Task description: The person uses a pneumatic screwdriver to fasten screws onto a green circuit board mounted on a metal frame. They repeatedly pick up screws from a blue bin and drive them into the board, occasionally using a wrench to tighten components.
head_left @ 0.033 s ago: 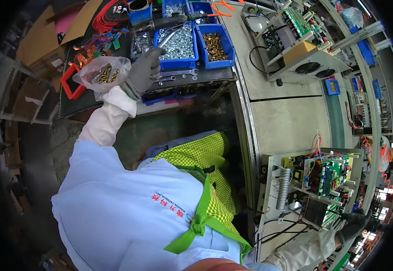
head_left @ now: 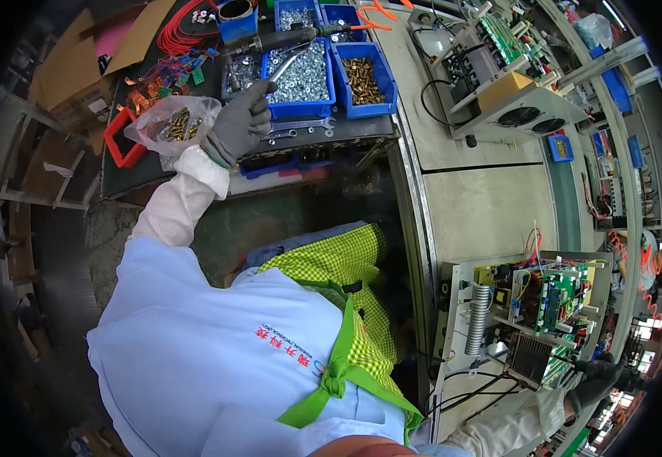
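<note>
My left hand (head_left: 238, 126), in a grey glove, is over the near edge of the blue bins. Its fingers are curled, with one reaching toward a slim silver tool (head_left: 289, 62) lying over a blue bin of small metal fasteners (head_left: 300, 80). Whether the hand grips anything is hidden. A clear plastic bag with brass pieces (head_left: 182, 126) lies beside its wrist, and a wrench (head_left: 300, 123) lies just right of the fingers. At the far lower right, my right hand (head_left: 596, 381), in a dark glove, is at the edge of an open electronic unit (head_left: 532, 305); its fingers are mostly hidden.
A power driver (head_left: 277, 39) lies across the bins. To their right is a bin of brass screws (head_left: 363, 80). A red frame (head_left: 121, 137), copper parts (head_left: 148, 95) and a cardboard box (head_left: 79, 68) are at the left. Another unit with fans (head_left: 529, 114) stands on the right bench (head_left: 483, 206).
</note>
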A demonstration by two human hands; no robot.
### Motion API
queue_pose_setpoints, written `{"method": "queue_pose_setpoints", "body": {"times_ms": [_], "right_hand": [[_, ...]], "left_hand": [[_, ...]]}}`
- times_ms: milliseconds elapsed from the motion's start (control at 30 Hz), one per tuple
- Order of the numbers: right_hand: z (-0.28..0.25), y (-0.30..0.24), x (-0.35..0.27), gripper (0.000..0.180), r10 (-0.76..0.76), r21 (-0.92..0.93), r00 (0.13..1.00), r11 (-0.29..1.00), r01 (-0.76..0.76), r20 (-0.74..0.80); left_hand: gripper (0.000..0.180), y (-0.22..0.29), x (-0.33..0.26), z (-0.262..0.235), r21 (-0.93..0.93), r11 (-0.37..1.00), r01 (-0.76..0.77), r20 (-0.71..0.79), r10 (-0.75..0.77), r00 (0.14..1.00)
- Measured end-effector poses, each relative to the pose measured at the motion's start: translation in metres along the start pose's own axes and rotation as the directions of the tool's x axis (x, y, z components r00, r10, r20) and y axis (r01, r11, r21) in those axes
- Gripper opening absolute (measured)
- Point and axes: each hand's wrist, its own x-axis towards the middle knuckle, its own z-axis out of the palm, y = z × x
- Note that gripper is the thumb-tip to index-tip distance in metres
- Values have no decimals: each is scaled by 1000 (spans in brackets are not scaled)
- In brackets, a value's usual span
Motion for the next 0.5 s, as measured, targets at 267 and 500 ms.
{"method": "queue_pose_setpoints", "body": {"times_ms": [267,500], "right_hand": [[14,-7,7,41,-17,76,954,996,41,-299],[2,-1,20,40,8,101,968,995,18,-250]], "left_hand": [[24,-3,-2,-33,833,-181,-522,540,65,839],[26,8,-21,-10,651,-584,-486,510,-139,849]]}}
